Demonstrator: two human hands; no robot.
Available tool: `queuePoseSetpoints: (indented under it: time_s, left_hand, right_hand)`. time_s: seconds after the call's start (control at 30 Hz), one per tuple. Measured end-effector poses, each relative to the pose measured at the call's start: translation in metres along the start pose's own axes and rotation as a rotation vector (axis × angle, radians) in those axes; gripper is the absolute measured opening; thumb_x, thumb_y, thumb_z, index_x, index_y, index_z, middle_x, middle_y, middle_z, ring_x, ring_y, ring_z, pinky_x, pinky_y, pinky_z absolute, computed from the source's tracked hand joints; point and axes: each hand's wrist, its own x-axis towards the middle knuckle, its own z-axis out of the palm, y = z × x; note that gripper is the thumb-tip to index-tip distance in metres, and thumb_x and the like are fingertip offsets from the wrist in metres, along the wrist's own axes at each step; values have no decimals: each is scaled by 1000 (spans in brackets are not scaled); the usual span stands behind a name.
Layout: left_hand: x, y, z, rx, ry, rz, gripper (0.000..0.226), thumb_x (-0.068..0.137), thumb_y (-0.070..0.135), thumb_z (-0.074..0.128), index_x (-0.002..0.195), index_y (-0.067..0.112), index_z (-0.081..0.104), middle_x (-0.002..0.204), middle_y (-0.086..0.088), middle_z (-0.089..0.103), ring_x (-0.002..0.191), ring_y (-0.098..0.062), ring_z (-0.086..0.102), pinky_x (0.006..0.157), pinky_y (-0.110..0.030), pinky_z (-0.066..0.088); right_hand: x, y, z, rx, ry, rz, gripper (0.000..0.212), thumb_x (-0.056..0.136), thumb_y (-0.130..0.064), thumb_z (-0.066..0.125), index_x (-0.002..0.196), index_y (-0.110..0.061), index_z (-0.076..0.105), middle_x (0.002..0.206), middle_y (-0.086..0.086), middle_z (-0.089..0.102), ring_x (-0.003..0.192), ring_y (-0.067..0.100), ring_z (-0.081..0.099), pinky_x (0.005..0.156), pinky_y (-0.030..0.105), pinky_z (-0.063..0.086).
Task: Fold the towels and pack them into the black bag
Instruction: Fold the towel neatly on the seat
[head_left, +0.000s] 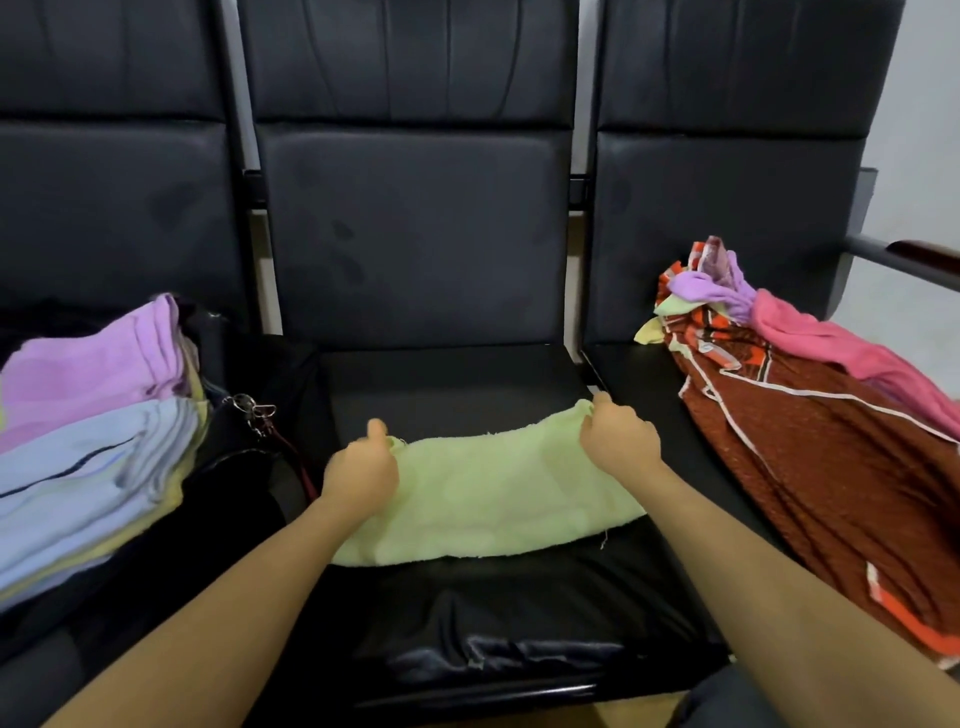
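Note:
A pale green towel (488, 499) lies spread across the middle black seat (457, 379). My left hand (363, 467) pinches its far left corner, thumb up. My right hand (618, 441) grips the far right corner. On the left seat a stack of folded towels (88, 447), pink on top, then light blue and yellow, rests on the black bag (228, 493). Unfolded towels (727, 296), purple, pink and yellow-green, sit in a heap on the right seat.
A brown and orange patterned cloth (821, 457) covers most of the right seat under the heap. A metal key ring (254, 410) with a dark red strap hangs at the bag's edge. The seats' black backrests (415, 234) rise behind. An armrest (904, 260) juts out at far right.

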Motion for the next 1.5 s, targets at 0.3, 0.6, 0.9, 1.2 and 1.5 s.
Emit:
queuePoseSetpoints:
  time_s: [0.3,0.6,0.9,1.2,1.5]
  left_hand:
    - [8,6,6,194,-230,128,47,89,1,39,135,6,29,135,-11,42,112,-32,52,89,-34,40]
    - [18,5,-3,-401,203,-84,14,97,9,33,92,7,46,91,-10,54,79,-30,53,62,-36,40]
    - [27,2,-18,319,34,-12,29,96,7,31,122,11,43,108,-10,60,93,-30,61,65,-33,39]
    - [30,-3,1,512,68,61,35,92,2,41,127,6,36,99,-3,62,82,-22,65,57,-28,35]
    - [46,-8,5,499,168,30,30,90,9,53,118,6,44,87,-4,58,69,-20,60,58,-29,40]
  right_hand:
    - [7,-4,17,-104,69,-80,37,95,-10,36,133,-8,37,109,10,64,101,28,60,90,35,38]
    - [7,3,15,221,194,1,23,99,-12,39,118,-6,48,101,13,60,90,33,58,69,36,40]
    - [10,4,-3,-27,156,-1,27,103,-24,31,112,-8,50,104,12,60,92,33,59,68,34,37]
    - [10,2,14,-133,153,-47,25,99,-9,35,121,-7,46,102,10,63,87,29,63,63,32,35]
    - [28,-3,21,-247,274,-31,24,98,-10,40,121,-7,44,99,6,61,81,23,63,59,30,37]
